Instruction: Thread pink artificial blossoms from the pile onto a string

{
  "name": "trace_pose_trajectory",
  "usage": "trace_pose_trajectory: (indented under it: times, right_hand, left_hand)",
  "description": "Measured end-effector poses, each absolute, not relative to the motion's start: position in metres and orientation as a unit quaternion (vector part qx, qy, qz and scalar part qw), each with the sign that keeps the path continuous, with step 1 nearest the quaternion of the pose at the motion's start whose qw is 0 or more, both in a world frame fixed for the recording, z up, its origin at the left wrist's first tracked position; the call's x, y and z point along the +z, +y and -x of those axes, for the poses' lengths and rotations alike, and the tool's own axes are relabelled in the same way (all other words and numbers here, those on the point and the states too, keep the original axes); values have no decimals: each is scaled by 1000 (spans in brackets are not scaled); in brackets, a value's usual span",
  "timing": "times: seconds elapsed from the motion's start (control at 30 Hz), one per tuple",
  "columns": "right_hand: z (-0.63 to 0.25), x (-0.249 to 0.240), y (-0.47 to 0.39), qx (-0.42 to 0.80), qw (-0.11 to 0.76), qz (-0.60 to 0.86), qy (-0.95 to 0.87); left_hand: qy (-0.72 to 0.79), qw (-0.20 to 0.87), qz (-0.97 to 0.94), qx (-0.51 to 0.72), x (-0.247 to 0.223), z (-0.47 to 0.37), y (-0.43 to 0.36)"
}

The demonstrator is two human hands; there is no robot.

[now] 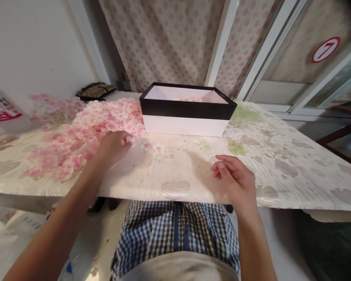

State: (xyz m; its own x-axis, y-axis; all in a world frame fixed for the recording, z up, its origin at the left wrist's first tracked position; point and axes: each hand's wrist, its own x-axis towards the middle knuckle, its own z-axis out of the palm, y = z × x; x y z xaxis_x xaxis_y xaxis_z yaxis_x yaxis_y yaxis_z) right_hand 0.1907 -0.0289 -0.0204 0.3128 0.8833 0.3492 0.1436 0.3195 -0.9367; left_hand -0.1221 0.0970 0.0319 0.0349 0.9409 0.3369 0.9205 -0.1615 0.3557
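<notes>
A heap of pink artificial blossoms (105,117) covers the left part of the table. My left hand (112,146) is at the heap's right edge, fingers bent in, with a pale pink blossom (130,139) at the fingertips. Just right of it, two loose blossoms (158,148) lie on the tablecloth. Above the front of the table, my right hand (235,175) has its fingers curled and its thumb against them; anything inside is too small to make out. Behind both hands stands an open white box (184,125) with a black rim, some pink blossoms showing inside.
Green stem-like pieces (245,114) lie to the right of the box, with a small green clump (236,146) nearer me. A patterned dark pouch (96,91) rests at the back left. The patterned tablecloth (295,171) reaches the table's front edge, close to my lap.
</notes>
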Motion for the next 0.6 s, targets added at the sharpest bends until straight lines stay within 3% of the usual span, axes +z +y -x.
trace_pose_trajectory:
  times: [0.23,0.4,0.6]
  right_hand:
    - [-181,-20,-31,293,653,478,-510]
    - [-162,-10,-34,228,621,413,-626]
    - [-147,-2,-35,217,600,348,-687]
  left_hand:
    - [539,142,-732,393,36,91,42]
    - [457,342,-687,449,27,40,9]
    - [359,392,-719,449,15,9,-9]
